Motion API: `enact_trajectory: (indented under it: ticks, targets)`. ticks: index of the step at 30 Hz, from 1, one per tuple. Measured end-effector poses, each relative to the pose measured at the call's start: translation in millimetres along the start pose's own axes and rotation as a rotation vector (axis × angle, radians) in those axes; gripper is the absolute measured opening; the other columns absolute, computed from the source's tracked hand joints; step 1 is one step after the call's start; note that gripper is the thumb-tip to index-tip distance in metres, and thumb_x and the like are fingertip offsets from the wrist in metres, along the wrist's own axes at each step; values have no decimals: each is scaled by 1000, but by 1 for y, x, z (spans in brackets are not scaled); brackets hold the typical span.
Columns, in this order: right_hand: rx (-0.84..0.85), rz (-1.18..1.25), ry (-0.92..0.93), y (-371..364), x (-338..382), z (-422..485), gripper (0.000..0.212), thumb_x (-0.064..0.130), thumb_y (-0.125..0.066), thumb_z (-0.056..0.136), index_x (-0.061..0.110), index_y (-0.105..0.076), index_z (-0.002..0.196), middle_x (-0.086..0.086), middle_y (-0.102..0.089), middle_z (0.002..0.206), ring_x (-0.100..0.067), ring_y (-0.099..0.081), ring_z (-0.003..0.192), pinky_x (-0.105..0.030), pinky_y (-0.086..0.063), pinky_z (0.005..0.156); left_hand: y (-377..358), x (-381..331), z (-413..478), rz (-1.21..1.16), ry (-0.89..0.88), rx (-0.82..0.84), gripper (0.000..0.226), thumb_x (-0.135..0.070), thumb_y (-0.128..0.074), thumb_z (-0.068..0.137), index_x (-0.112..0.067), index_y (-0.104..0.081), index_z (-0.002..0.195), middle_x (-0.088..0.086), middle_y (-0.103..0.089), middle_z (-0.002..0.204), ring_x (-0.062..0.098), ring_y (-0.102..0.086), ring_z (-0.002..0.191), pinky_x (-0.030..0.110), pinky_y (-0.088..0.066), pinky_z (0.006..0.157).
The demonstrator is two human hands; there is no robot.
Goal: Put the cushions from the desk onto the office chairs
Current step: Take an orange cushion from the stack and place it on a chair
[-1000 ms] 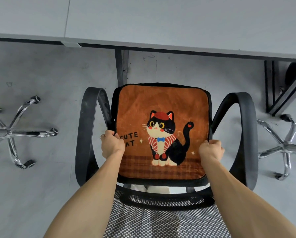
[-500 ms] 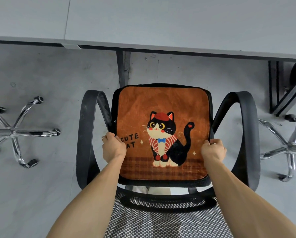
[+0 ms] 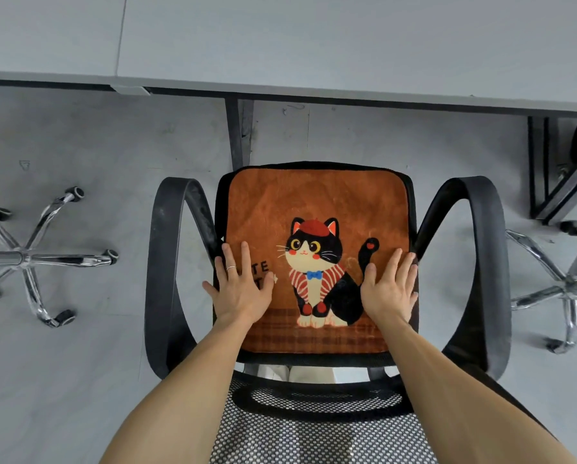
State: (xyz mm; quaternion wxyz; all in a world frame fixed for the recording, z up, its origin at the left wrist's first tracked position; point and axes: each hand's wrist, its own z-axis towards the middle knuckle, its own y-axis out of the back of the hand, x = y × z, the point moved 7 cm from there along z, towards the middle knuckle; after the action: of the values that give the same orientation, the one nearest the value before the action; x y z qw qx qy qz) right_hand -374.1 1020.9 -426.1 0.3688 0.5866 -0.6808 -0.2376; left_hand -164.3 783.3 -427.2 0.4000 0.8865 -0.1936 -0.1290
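A moment ago I was pinching the cushion (image 3: 317, 202) by its left and right edges, fingers curled round the sides. Now I have let go and both palms lie flat on top of it. My left hand (image 3: 238, 293) presses the left side over the printed lettering, fingers straight and spread. My right hand (image 3: 389, 293) presses the right side beside the cat's tail, fingers also straight, and neither holds anything. The cushion lies square on the seat of the office chair (image 3: 481, 249), between its two black armrests. I judge this one placed and only being smoothed. The part of the worktop (image 3: 314, 45) I can see at the far side shows no further cushion.
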Motion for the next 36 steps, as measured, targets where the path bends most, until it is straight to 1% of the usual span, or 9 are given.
enact_trajectory:
  ticks: [4,8,11,14,16,19,27,31,36]
  targets:
    - [105,-109,8,-4,-8,8,76,59,-22,101,30,14,161,4,23,168,-17,18,155,-60,1,123,2,3,4,54,10,59,92,-81,-23,88,-38,31,150,2,34,161,29,12,154,70,-12,114]
    - [156,-149,22,13,0,4,79,57,-32,101,27,9,162,-1,18,170,-22,12,156,-58,-4,124,13,-3,2,126,37,123,94,-74,-33,91,-34,25,154,6,28,163,34,3,153,64,-16,116]
    - [145,-174,67,31,9,-14,72,54,-32,103,27,-3,164,-4,7,171,-25,5,157,-53,-10,125,33,-8,-10,123,7,110,80,-56,-42,97,-29,0,159,8,6,167,40,-16,149,56,-27,117]
    - [172,-181,110,44,14,-48,66,49,-35,104,26,-15,163,-6,-7,171,-29,-5,157,-51,-17,125,50,-18,-39,153,-99,115,60,-45,-43,98,-25,-26,152,9,-25,159,35,-36,138,49,-38,108]
    - [196,-171,116,54,19,-79,64,45,-39,103,23,-24,161,-10,-20,168,-32,-15,155,-51,-23,123,63,-25,-69,172,-182,140,53,-41,-44,98,-23,-35,147,8,-38,150,31,-44,130,47,-43,103]
    - [185,-147,127,70,33,-123,60,42,-42,101,20,-35,157,-10,-37,161,-34,-28,149,-50,-30,119,86,-35,-113,167,-258,147,54,-40,-45,98,-23,-36,148,7,-45,146,29,-47,129,46,-43,103]
    - [123,-9,247,141,93,-235,54,44,-44,100,27,-42,152,-4,-52,148,-31,-45,137,-45,-48,105,177,-46,-223,158,-442,17,48,-40,-44,97,-21,-46,140,5,-58,135,28,-54,122,43,-45,97]
    - [35,16,391,181,124,-282,50,45,-44,102,26,-49,148,-1,-51,152,-27,-40,143,-45,-42,113,224,-39,-263,109,-497,-106,49,-43,-44,98,-25,-45,144,4,-58,137,29,-53,125,44,-45,102]
    - [-143,-61,655,231,152,-357,45,48,-43,102,32,-53,144,8,-51,151,-21,-34,146,-45,-34,119,297,-19,-310,57,-539,-348,52,-44,-45,100,-28,-41,149,2,-53,147,25,-43,139,44,-37,113]
